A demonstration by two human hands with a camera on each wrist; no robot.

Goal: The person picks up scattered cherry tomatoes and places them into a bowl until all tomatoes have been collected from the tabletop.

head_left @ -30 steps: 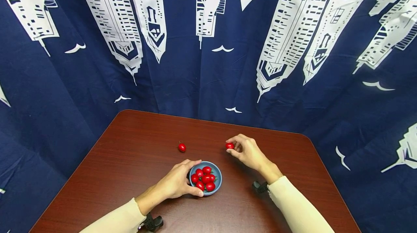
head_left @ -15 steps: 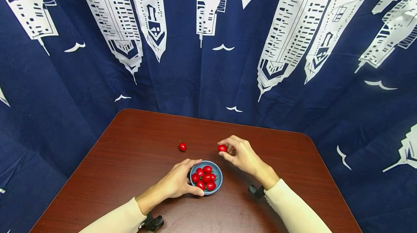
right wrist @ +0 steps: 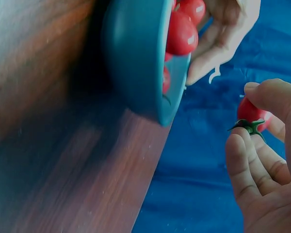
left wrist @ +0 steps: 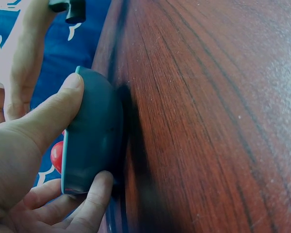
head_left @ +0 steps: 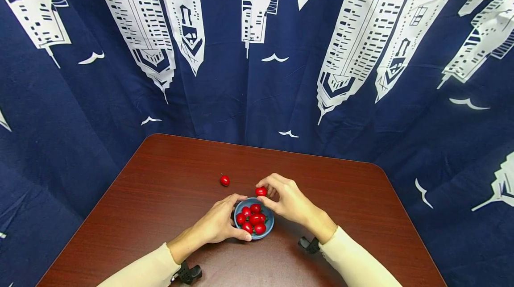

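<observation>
My left hand (head_left: 217, 222) grips a small blue bowl (head_left: 269, 225) on the table, thumb on the near rim and fingers around the far side. Several red cherry tomatoes (head_left: 257, 219) lie in it. Between thumb and fingertips, my right hand (head_left: 293, 202) pinches another cherry tomato (head_left: 261, 191) just past the bowl's far rim. A green stem top shows on that tomato (right wrist: 252, 114) in the right wrist view, where it is held clear of the bowl (right wrist: 136, 58). From the left wrist side, the bowl (left wrist: 97, 131) has the thumb on its rim and fingers under its side.
One more cherry tomato (head_left: 225, 180) lies alone on the brown wooden table (head_left: 180, 166), beyond the bowl and to its left. A dark blue curtain (head_left: 225, 99) with white building prints hangs behind the table's far edge.
My right hand has moved left and nearer with its pinched cherry tomato, from right of the bowl to its far rim. The left hand stays on the bowl.
</observation>
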